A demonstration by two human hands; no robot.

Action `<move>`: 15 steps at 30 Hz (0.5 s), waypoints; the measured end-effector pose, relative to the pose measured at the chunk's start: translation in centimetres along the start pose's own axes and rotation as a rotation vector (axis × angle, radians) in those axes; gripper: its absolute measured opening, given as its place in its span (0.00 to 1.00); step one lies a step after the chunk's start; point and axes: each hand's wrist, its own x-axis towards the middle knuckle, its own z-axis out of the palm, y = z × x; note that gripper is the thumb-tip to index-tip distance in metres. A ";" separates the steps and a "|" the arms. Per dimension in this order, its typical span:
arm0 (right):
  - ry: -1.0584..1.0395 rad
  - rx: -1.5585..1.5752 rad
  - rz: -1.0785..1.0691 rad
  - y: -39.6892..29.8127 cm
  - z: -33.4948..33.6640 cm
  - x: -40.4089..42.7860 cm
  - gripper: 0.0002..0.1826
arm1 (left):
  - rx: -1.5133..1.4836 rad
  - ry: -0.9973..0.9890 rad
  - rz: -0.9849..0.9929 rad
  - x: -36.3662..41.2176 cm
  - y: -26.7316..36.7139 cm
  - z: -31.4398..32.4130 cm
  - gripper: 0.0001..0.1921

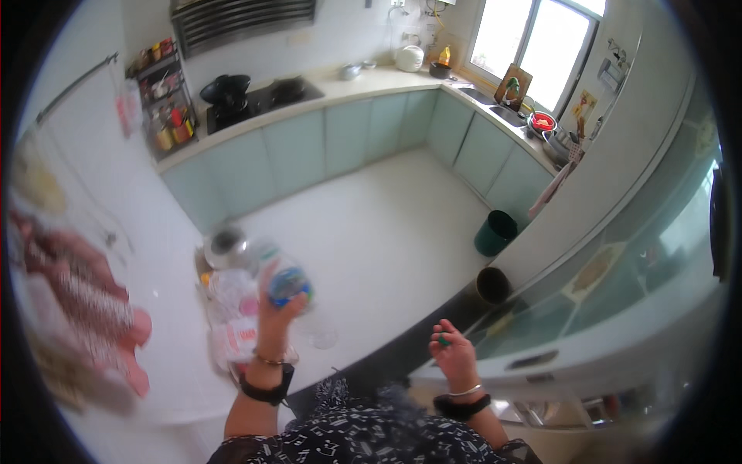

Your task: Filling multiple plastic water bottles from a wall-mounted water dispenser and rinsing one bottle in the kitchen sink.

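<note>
My left hand (281, 307) is closed around a clear plastic bottle (290, 285) with a blue and green label, held tilted and somewhat blurred. Below the bottle another transparent round thing (322, 336) shows faintly near the floor; I cannot tell what it is. My right hand (452, 351) is raised with its fingers curled around a small green thing (443, 340), perhaps a bottle cap. Plastic bags (232, 296) lie beside my left forearm, along the wall.
A green bin (495, 234) stands by the right cabinets, with a dark round container (493, 285) nearer me. A pot with a glass lid (225, 246) sits at the left wall. The counter (324, 93) bears a stove (264, 101); a sliding glass door (585, 278) is at right.
</note>
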 end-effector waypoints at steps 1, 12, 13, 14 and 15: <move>0.011 0.027 -0.079 -1.3 1.0 1.7 0.16 | 0.066 -0.100 -0.041 3.1 -0.5 1.2 0.38; 0.375 0.313 -0.272 -13.1 -3.5 27.9 0.06 | 0.165 -0.187 -0.053 31.4 -7.6 9.2 0.39; 0.392 0.287 -0.245 -15.1 -3.2 31.1 0.06 | 0.181 -0.168 -0.043 34.4 -8.3 10.2 0.40; 0.494 0.297 -0.258 -16.7 -0.8 34.1 0.09 | 0.160 -0.131 -0.023 36.7 -7.7 11.8 0.43; 0.418 0.317 -0.280 -18.5 1.3 36.9 0.09 | 0.169 -0.150 -0.032 39.1 -7.5 12.6 0.43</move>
